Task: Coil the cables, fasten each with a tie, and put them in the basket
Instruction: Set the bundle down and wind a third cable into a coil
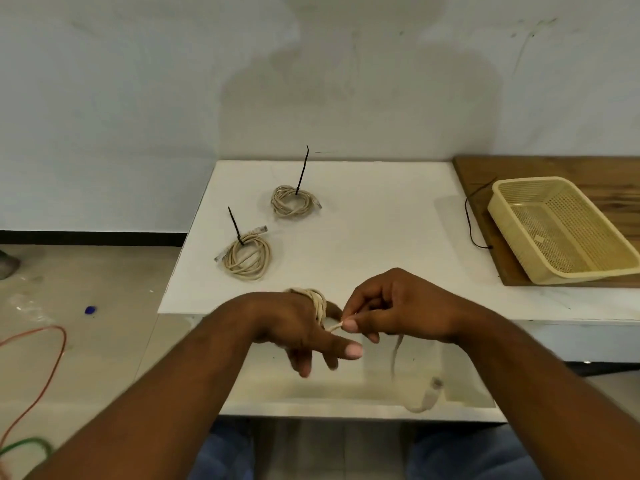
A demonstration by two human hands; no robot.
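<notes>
A beige cable [319, 303] is wound in several turns around my left hand [298, 327], whose fingers point down and spread. My right hand [391, 306] pinches the cable just beside that coil; its loose end [427, 398] hangs blurred below the table edge. Two coiled beige cables lie on the white table [381, 237], each fastened with a black tie sticking up: one at mid left [246, 255], one farther back [293, 201]. A yellow mesh basket [512, 223] sits at the right with no cable in it.
The basket stands on a brown wooden board [485, 174]. A loose black tie [471, 216] lies curved at the board's left edge. On the floor at left are a red wire [52, 362], a green wire [24, 445] and a blue cap [90, 310].
</notes>
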